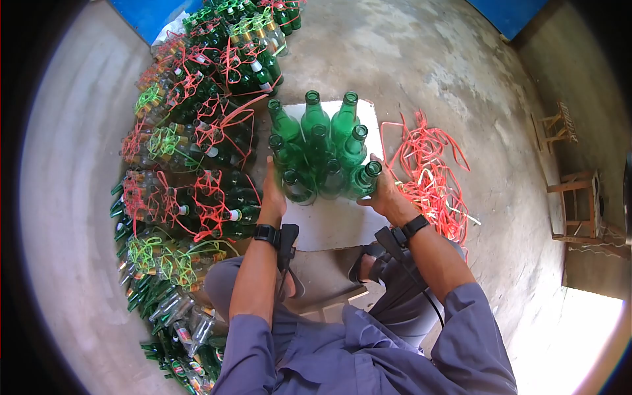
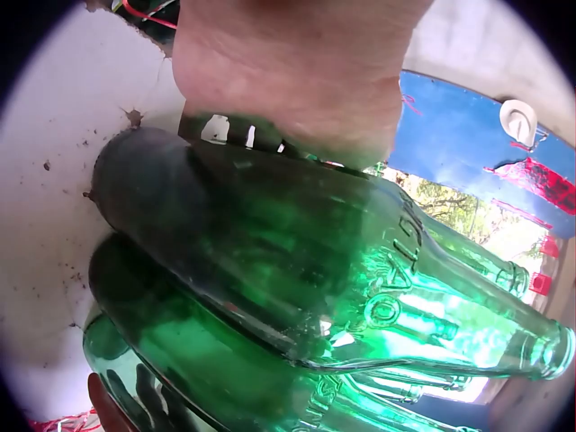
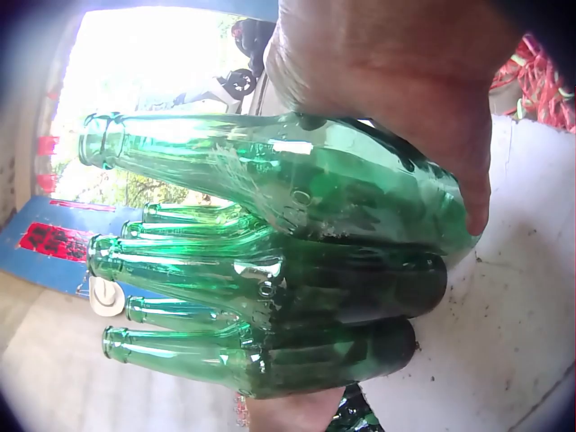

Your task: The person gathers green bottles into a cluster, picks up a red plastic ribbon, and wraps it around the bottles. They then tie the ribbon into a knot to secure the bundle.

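Observation:
Several green glass bottles (image 1: 318, 148) stand upright in a tight cluster on a white board (image 1: 329, 227) in front of the person. My left hand (image 1: 273, 187) lies against the left side of the cluster, its fingers extended along the outer bottles. In the left wrist view, a bottle (image 2: 270, 243) with raised lettering fills the space beneath this hand, whose fingers are mostly hidden. My right hand (image 1: 384, 191) grips the near right corner bottle (image 1: 366, 179). The right wrist view shows its thumb (image 3: 477, 202) down near that bottle's base.
Many bottles bundled with red and green straps (image 1: 217, 191) crowd the left side. A tangled heap of red strapping (image 1: 428, 164) lies on the floor right of the board. Wooden stools (image 1: 576, 204) stand by the right wall. Loose bottles (image 1: 191, 329) lie at lower left.

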`<action>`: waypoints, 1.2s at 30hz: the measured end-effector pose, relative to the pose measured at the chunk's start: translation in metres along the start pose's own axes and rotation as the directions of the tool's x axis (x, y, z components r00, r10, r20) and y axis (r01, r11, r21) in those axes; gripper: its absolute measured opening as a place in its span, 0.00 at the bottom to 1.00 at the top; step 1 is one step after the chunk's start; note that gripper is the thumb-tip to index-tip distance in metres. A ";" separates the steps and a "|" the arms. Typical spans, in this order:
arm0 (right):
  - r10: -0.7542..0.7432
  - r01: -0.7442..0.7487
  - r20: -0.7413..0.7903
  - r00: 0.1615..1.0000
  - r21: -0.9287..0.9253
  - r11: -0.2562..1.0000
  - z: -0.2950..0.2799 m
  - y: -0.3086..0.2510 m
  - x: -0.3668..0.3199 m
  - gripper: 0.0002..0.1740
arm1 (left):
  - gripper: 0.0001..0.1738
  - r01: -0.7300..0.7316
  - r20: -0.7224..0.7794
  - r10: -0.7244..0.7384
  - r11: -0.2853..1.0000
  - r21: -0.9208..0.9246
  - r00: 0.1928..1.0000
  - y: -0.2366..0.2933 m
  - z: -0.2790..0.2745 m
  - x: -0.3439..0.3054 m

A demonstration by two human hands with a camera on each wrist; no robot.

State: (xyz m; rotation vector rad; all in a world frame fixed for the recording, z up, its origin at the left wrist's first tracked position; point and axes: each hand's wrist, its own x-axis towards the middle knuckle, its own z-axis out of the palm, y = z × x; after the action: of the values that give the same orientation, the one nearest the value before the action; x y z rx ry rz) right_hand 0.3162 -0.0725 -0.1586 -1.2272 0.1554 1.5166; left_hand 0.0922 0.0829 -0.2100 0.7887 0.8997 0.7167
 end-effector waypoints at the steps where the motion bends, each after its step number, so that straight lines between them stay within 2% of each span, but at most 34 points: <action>1: 0.001 -0.001 -0.004 1.000 0.002 1.000 -0.001 0.001 0.002 0.50 | 0.38 0.012 -0.002 -0.012 1.000 -0.002 1.000 -0.001 -0.002 0.001; 4: 0.005 -0.005 -0.039 0.999 -0.013 1.000 -0.001 0.001 0.004 0.49 | 0.37 0.012 -0.021 -0.013 1.000 -0.028 1.000 -0.002 0.003 -0.001; 11: -0.005 0.004 -0.014 1.000 -0.023 1.000 0.006 -0.004 -0.006 0.49 | 0.37 -0.027 -0.034 0.026 0.999 -0.039 0.999 0.001 0.011 -0.011; 13: 0.009 -0.010 -0.023 1.000 -0.011 1.000 0.004 -0.004 -0.004 0.42 | 0.37 -0.023 -0.052 0.021 0.999 -0.036 0.998 -0.002 0.009 -0.010; 17: 0.010 -0.010 -0.029 1.000 -0.010 1.000 0.005 -0.003 -0.002 0.42 | 0.37 -0.002 -0.084 -0.003 0.998 -0.064 0.996 -0.009 0.006 -0.012; 19: 0.033 -0.033 -0.007 0.999 -0.003 0.999 0.005 -0.004 -0.002 0.46 | 0.36 -0.005 -0.081 -0.003 0.995 -0.101 0.997 -0.005 0.013 -0.017; 21: 0.020 -0.020 -0.017 1.000 0.002 1.000 0.004 -0.002 0.000 0.46 | 0.36 -0.007 -0.080 -0.004 0.990 -0.138 0.997 -0.007 0.015 -0.019; 24: 0.016 -0.016 -0.033 0.999 -0.001 1.000 -0.001 0.001 0.010 0.45 | 0.35 -0.060 -0.043 0.053 0.983 -0.176 0.998 -0.014 0.012 -0.019; 26: 0.024 -0.024 -0.041 0.999 -0.006 1.000 -0.006 0.004 0.016 0.44 | 0.35 -0.014 -0.074 0.001 0.983 -0.183 0.997 -0.013 0.013 -0.020; 33: 0.040 -0.043 -0.086 0.995 -0.029 0.999 -0.005 -0.001 0.010 0.47 | 0.39 -0.022 -0.107 0.010 0.994 -0.109 0.994 0.002 0.016 -0.020; 36: 0.057 -0.064 -0.133 0.989 -0.050 0.997 -0.006 -0.004 0.015 0.47 | 0.42 -0.088 -0.023 0.087 0.996 -0.035 0.996 0.013 0.011 -0.010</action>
State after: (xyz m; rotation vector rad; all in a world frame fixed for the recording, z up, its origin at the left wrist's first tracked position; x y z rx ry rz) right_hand 0.3252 -0.0658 -0.1706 -1.3775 0.2421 1.5002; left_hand 0.0947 0.0784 -0.1914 0.7937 0.8737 0.8171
